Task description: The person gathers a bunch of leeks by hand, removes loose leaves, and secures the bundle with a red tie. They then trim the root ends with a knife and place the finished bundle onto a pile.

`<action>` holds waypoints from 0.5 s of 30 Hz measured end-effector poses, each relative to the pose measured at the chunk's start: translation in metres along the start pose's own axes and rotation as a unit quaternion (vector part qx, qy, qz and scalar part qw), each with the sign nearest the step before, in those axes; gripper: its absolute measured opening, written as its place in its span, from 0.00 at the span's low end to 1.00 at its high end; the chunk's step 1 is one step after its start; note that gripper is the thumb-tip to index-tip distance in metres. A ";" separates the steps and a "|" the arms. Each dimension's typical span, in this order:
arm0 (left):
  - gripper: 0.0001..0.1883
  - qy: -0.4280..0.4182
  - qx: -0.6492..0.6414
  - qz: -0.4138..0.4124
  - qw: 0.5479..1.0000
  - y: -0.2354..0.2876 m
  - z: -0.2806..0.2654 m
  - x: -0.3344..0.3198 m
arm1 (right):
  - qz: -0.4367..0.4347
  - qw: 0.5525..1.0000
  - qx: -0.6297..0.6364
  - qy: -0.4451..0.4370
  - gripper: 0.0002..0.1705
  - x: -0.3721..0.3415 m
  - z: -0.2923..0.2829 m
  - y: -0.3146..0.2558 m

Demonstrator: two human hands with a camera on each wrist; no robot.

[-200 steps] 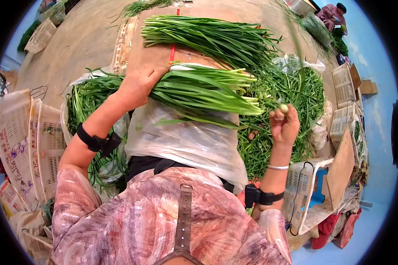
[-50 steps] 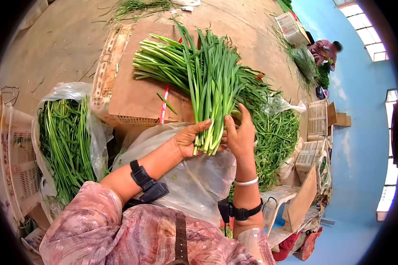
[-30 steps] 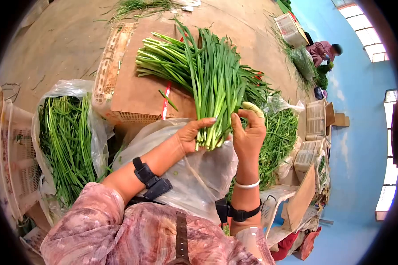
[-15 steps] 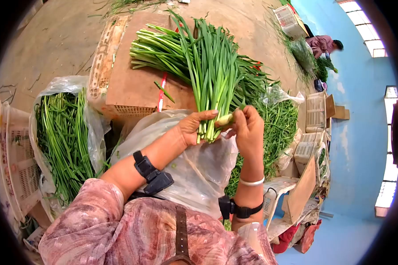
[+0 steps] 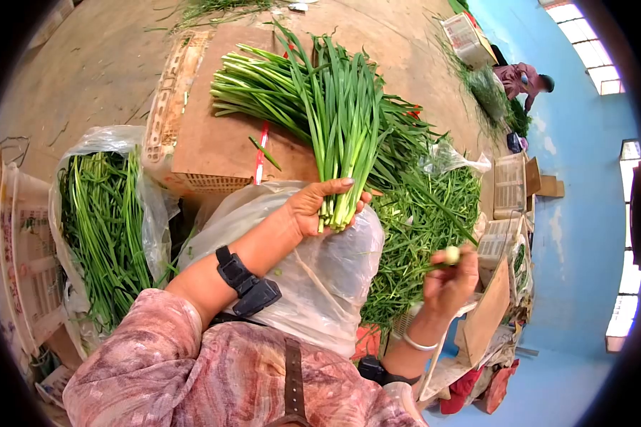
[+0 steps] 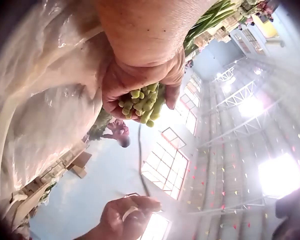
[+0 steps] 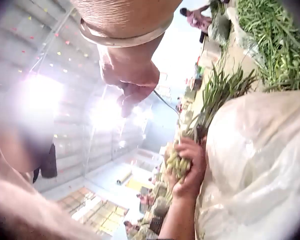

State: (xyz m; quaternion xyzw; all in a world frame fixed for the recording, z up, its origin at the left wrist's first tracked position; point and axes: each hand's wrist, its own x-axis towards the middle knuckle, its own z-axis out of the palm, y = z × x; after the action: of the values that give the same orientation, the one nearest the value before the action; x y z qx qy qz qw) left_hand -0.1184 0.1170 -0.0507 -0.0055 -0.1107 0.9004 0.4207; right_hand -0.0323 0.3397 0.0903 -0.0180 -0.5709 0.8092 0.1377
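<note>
My left hand [image 5: 308, 208] grips a bunch of garlic chives [image 5: 345, 135] near its pale cut ends, with the leaves pointing away from me. Those cut ends [image 6: 142, 102] stick out past the curled fingers in the left wrist view. To the right and apart from the bunch, my right hand [image 5: 449, 285] pinches a long thin chive leaf [image 7: 166, 103]. A pale covering [image 5: 452, 255] sits on one finger of that hand. Behind the held bunch, a second pile of chives [image 5: 253, 85] lies crosswise on a brown board [image 5: 214, 142], partly hidden by it.
Plastic sheeting [image 5: 313, 277] covers my lap. A bag of chives [image 5: 100, 220] stands at left, and a heap of loose leaves [image 5: 413, 235] lies at right. Crates [image 5: 509, 185] line the blue wall. Another person [image 5: 523, 78] is at the far right.
My right hand worked at the base of the bunch, then moved right and away from it with a leaf. The left hand keeps its hold on the bunch, now lying across the board's pile.
</note>
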 end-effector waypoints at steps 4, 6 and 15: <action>0.15 0.056 0.025 0.003 0.998 0.001 0.002 -0.001 | 0.083 0.816 -0.558 0.127 0.27 0.017 -0.107 0.025; 0.13 0.081 0.073 0.001 0.994 0.006 0.005 -0.004 | 0.097 0.817 -0.563 0.078 0.27 0.002 -0.054 0.022; 0.13 0.137 0.542 0.063 0.826 -0.015 0.091 0.002 | -0.008 0.937 -0.291 -0.192 0.18 -0.005 0.062 0.001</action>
State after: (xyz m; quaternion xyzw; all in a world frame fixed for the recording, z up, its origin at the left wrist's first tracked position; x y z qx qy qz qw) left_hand -0.1175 0.1106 0.0410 0.0931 0.4550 0.8298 0.3094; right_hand -0.0391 0.2811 0.1103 0.1027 -0.7972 0.5946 0.0203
